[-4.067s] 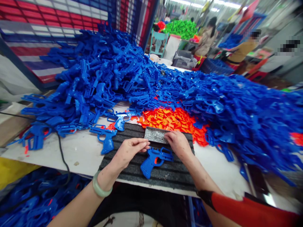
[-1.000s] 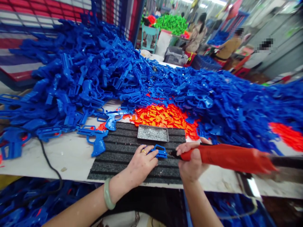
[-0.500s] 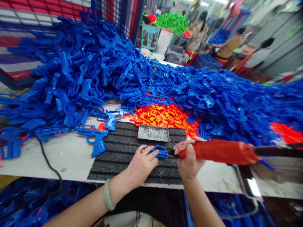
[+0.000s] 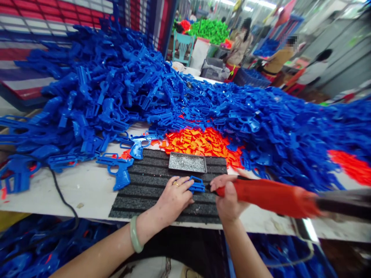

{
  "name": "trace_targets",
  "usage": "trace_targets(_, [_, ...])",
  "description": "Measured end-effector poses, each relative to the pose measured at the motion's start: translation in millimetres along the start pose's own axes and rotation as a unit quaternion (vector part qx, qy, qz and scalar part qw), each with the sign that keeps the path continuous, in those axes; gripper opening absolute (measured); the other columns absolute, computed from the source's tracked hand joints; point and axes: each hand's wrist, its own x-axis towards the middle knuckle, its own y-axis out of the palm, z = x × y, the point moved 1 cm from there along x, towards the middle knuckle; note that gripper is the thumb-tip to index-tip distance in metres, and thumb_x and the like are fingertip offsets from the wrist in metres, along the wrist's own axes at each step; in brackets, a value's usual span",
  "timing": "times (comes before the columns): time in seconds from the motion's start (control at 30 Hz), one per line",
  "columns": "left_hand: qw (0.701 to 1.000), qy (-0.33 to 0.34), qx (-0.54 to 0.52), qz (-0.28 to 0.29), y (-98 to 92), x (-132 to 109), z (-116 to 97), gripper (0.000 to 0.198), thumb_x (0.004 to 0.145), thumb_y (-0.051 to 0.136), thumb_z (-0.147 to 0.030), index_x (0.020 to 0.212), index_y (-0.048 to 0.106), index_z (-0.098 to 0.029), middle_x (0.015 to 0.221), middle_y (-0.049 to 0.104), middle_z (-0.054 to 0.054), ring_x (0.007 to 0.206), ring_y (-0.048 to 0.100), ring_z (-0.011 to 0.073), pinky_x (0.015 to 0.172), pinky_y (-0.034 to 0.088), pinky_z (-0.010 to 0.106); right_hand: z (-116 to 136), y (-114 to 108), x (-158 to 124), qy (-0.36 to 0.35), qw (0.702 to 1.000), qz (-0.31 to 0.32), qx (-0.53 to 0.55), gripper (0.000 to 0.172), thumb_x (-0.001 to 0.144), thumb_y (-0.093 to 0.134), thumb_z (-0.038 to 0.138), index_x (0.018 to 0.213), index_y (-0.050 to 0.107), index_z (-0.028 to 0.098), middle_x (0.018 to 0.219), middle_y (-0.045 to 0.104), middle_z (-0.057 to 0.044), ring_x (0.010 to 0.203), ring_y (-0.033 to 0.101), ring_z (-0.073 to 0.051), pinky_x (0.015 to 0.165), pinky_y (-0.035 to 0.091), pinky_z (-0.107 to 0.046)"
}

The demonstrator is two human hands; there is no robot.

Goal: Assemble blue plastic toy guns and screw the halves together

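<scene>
**At the mat.** Your left hand lies closed over a small blue plastic part, its fingers pressing the part down on a black ribbed mat. Your right hand grips a red-sleeved power tool, fingers wrapped around the barrel. The tool's dark tip sits at the right end of the part; whether they touch is too small to tell. Since the last view, the tool's rear end has swung down toward you, tilting the barrel.

**Around the mat.** A metal tray of small grey fasteners lies just beyond your hands. Behind it is a pile of orange plastic pieces, and a great heap of blue toy pistol parts covers the far desk. 1 blue toy pistol lies at the mat's left edge.
</scene>
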Motion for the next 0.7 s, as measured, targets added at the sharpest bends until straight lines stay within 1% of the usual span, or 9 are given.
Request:
trace_targets(0.07, [0.999,-0.018,-0.013,-0.026,-4.2,-2,-3,0.012,0.089,0.065,-0.028,0.08,0.066,-0.02,0.137,0.056,0.008,0.133,0.043,0.0278,0.106,0.035,0.051,13,3,-4,-0.04,0.997,-0.03,0.057,0.025,0.086,0.055,0.027,0.11,0.049,0.027,0.061,0.052,0.009,0.045,0.051,-0.011,0.055,0.048,-0.032])
trace_targets(0.1, [0.999,-0.03,-0.016,-0.041,-6.2,-3,-5,0.012,0.089,0.065,-0.029,0.08,0.068,-0.021,0.139,0.055,0.007,0.136,0.04,0.0287,0.107,0.034,0.052,19,4,-7,-0.049,0.995,-0.027,0.081,0.026,0.087,0.055,0.027,0.112,0.049,0.028,0.061,0.052,0.009,0.044,0.051,-0.011,0.053,0.047,-0.032])
trace_targets(0.2, [0.996,-0.055,-0.023,-0.064,-9.5,-8,-12,0.01,0.09,0.063,-0.028,0.086,0.071,-0.024,0.137,0.057,0.005,0.137,0.038,0.0295,0.106,0.035,0.054,28,5,-20,-0.03,0.993,0.024,0.114,0.029,0.089,0.054,0.032,0.118,0.048,0.03,0.061,0.05,0.009,0.043,0.049,-0.011,0.049,0.045,-0.03])
trace_targets(0.3, [0.995,-0.063,-0.031,-0.07,-9.0,-12,-17,0.01,0.09,0.063,-0.028,0.088,0.072,-0.025,0.132,0.061,0.004,0.135,0.04,0.0298,0.104,0.037,0.054,30,3,-29,-0.013,0.991,0.053,0.119,0.03,0.091,0.052,0.036,0.12,0.047,0.033,0.062,0.05,0.009,0.043,0.047,-0.011,0.05,0.044,-0.03])
trace_targets(0.37, [0.994,-0.07,-0.035,-0.081,-8.5,-13,-18,0.008,0.089,0.065,-0.027,0.087,0.072,-0.025,0.128,0.064,0.004,0.133,0.043,0.0301,0.103,0.037,0.054,31,3,-32,-0.009,0.991,0.049,0.124,0.029,0.09,0.052,0.037,0.119,0.047,0.033,0.061,0.049,0.009,0.042,0.045,-0.011,0.05,0.043,-0.03])
trace_targets(0.47, [0.991,-0.079,-0.045,-0.098,-8.4,-14,-20,0.007,0.088,0.066,-0.026,0.085,0.072,-0.025,0.126,0.065,0.003,0.131,0.044,0.0298,0.1,0.038,0.053,32,5,-31,-0.008,0.988,0.041,0.146,0.028,0.089,0.053,0.036,0.116,0.048,0.029,0.06,0.049,0.009,0.041,0.044,-0.01,0.048,0.042,-0.028])
trace_targets(0.63, [0.988,-0.095,-0.051,-0.107,-6.1,-14,-22,0.013,0.088,0.066,-0.03,0.078,0.07,-0.023,0.134,0.059,0.003,0.133,0.041,0.0289,0.102,0.035,0.052,34,9,-29,0.004,0.986,0.034,0.162,0.028,0.089,0.054,0.034,0.115,0.049,0.027,0.06,0.05,0.009,0.041,0.046,-0.01,0.049,0.042,-0.028])
trace_targets(0.7, [0.989,-0.093,-0.048,-0.107,-5.9,-14,-21,0.014,0.088,0.066,-0.033,0.078,0.069,-0.023,0.136,0.058,0.003,0.133,0.041,0.0279,0.104,0.034,0.05,32,10,-27,0.007,0.985,0.036,0.17,0.028,0.088,0.054,0.033,0.116,0.05,0.027,0.06,0.051,0.009,0.041,0.046,-0.01,0.048,0.043,-0.028])
